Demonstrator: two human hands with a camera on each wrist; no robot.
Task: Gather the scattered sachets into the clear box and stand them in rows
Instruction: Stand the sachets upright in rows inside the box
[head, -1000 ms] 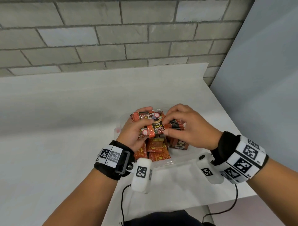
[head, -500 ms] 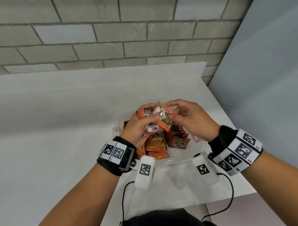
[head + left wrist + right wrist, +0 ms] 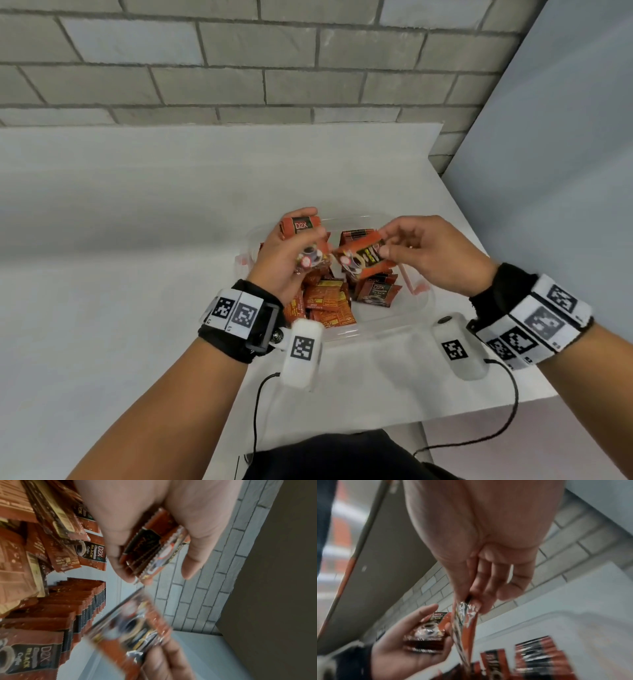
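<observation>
A small stack of sachets [image 3: 303, 240] is gripped in the left hand [image 3: 281, 260], fingers curled round it. One sachet [image 3: 364, 257] is pinched by its end in the right hand [image 3: 428, 253], long axis slanting down-left, above the clear box [image 3: 387, 325]. The standing row [image 3: 356, 236] lies just beyond and beneath, nearer the right hand; loose sachets [image 3: 325, 301] are heaped at the box's near left.

I am counting one clear plastic box [image 3: 416, 310] on the one white table [image 3: 137, 240]. I am seeing two hands: my left hand [image 3: 284, 263] is gripping a small stack of orange-and-black coffee sachets [image 3: 150, 550], at least three by their edges, and my right hand [image 3: 431, 255] is pinching one single orange sachet [image 3: 364, 258]. Many more are sitting in the box, too crowded for me to number.
</observation>
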